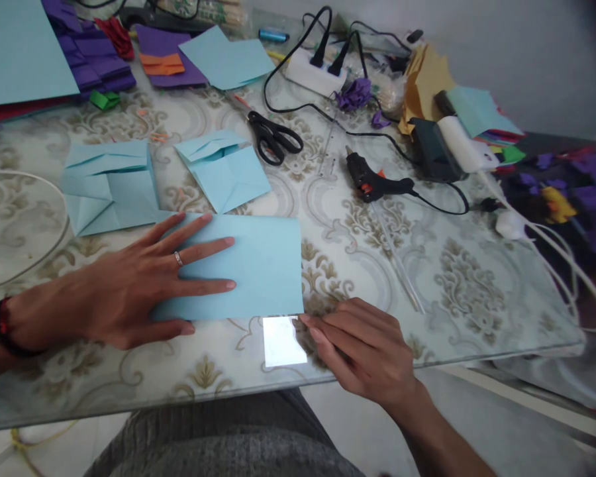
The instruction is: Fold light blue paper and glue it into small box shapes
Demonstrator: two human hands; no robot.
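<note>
A light blue paper sheet (263, 265) lies flat near the table's front edge. My left hand (153, 278) rests on its left part with the fingers spread, a ring on one of them. At the sheet's lower right corner is my right hand (357, 344), its fingers curled together and the fingertips by the corner; whether they pinch the paper is too small to tell. Behind the sheet lie two folded light blue papers, one (109, 189) at the left and a smaller one (226, 173) beside it.
Black-handled scissors (273, 136), a black glue gun (375, 179) with its cord and a clear stick (397, 258) lie behind and to the right. A white power strip (315, 73) stands at the back. Purple papers (92, 56) are at the back left.
</note>
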